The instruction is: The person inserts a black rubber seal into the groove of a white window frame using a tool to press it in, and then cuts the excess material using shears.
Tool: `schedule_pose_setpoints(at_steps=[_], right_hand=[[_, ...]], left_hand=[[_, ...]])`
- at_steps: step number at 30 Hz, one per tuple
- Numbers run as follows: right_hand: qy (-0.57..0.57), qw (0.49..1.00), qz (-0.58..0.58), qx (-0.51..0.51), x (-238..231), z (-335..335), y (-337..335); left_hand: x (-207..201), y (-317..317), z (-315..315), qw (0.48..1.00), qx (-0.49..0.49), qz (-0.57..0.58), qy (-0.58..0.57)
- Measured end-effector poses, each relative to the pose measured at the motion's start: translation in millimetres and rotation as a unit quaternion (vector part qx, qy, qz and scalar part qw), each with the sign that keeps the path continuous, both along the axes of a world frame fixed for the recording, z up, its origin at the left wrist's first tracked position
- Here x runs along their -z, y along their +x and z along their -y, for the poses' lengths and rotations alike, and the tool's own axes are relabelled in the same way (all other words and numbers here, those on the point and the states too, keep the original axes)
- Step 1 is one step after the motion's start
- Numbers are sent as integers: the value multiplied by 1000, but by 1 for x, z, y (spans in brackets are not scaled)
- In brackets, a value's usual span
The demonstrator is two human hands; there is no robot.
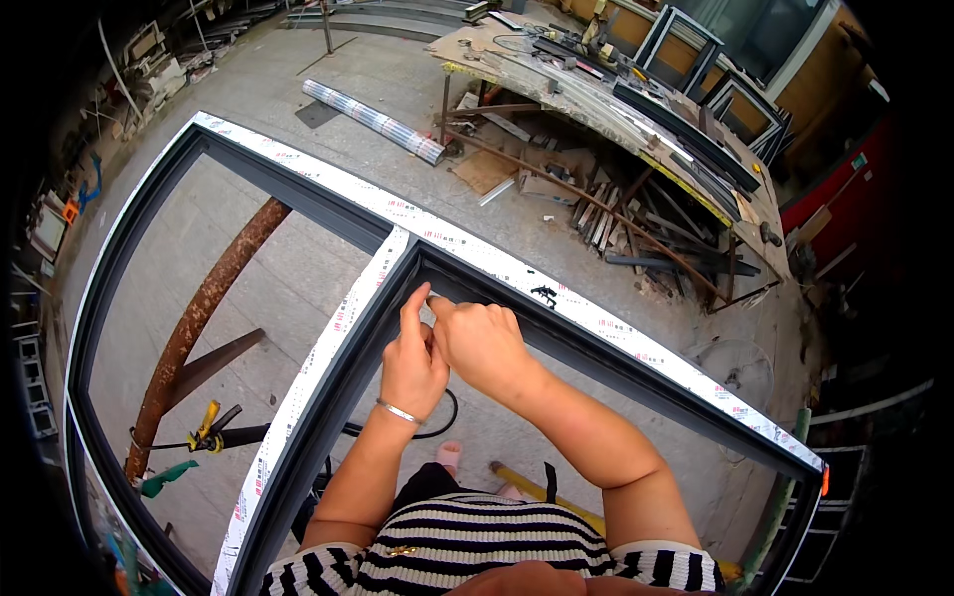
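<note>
Below us spreads a grey concrete floor (268,84). On it we see a long roll in patterned film (373,119), lying near a table leg (444,109), and a flat sheet of brown cardboard (485,171). Further under the table (459,50) we make out a bundle of thin strips (600,214) among scraps too jumbled to sort. The table's worn top carries long pale bars (596,87) and a long black bar (686,134), with smaller items we cannot tell apart. Nearer us, a bent rusty pipe (214,288) passes beneath the big window frame (345,324); whether it bears the frame, we cannot tell.
</note>
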State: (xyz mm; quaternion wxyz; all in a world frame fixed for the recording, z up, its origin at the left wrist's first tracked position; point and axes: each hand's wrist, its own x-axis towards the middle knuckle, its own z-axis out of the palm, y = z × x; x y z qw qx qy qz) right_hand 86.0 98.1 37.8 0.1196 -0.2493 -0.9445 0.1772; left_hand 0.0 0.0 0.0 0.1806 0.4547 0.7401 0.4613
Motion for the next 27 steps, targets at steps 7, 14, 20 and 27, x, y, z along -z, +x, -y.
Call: schedule_pose_setpoints(at_steps=[7, 14, 20, 27], right_hand=[[-60, 985, -163, 4, 11, 11, 36], [-140, 972, -174, 78, 31, 40, 114], [-179, 965, -97, 168, 48, 55, 170], [-167, 965, -112, 170, 41, 72, 179]], left_hand=[[1, 10, -16, 996, 19, 74, 51], [11, 4, -22, 999, -3, 20, 40], [4, 11, -25, 990, -21, -141, 10], [4, 34, -41, 994, -19, -109, 15]])
